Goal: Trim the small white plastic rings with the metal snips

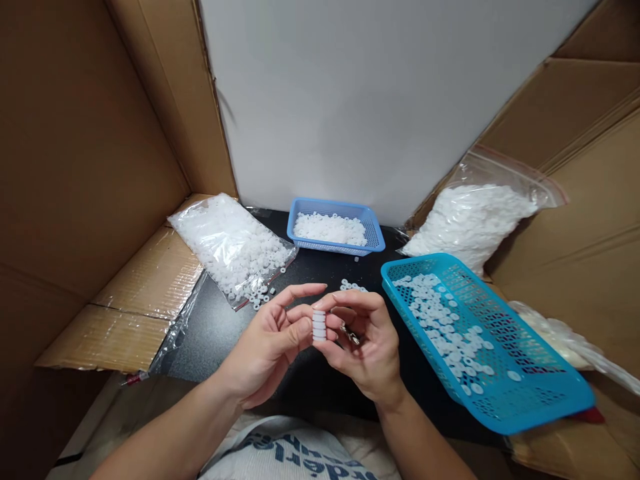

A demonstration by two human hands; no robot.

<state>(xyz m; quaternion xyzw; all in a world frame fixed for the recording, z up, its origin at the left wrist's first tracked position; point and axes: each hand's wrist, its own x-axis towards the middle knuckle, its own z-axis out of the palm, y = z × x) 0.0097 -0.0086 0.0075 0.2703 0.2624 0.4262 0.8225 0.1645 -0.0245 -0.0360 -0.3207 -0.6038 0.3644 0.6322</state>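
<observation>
A short stack of white plastic washers stands upright between my two hands, above the black tabletop. My left hand pinches its left side with thumb and fingers, the index finger stretched out above. From the right, my right hand grips the stack at top and bottom between fingers and thumb. A small shiny metal piece shows among the curled fingers of my right hand; its kind is unclear. Behind the hands, a few loose white washers lie on the table.
A blue basket of small white rings stands at the back. The turquoise basket at right holds scattered white discs. Clear bags of white parts lie at left and back right. Cardboard walls flank the table.
</observation>
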